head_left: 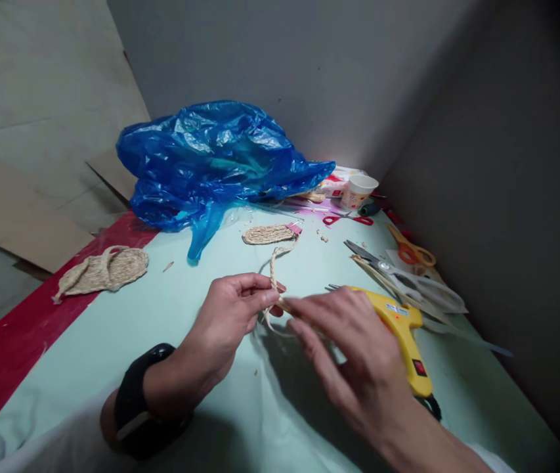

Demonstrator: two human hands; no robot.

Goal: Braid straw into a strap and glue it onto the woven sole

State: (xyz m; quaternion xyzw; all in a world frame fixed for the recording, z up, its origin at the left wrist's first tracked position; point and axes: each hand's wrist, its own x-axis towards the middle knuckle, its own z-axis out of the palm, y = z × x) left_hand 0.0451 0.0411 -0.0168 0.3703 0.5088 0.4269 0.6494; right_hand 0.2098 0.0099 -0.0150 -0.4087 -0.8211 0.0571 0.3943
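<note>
My left hand (233,305) pinches a braided straw cord (273,266) between thumb and forefinger. From there the braid runs up to a small oval woven straw sole (267,234), which lies flat with a pink clip (295,227) at its right end. My right hand (353,348) is just right of the pinch, fingers stretched toward the loose strands and smeared by motion. A strand seems to run to its fingertips; the grip itself is unclear. Behind this hand lies a yellow glue gun (410,341), partly covered.
A woven straw slipper (107,270) lies at the left on the red edge (8,335). A blue plastic bag (211,154) is heaped at the back. A paper cup (358,190), red scissors (347,219), orange scissors (410,249) and large shears (398,272) lie right, near the grey wall (496,164).
</note>
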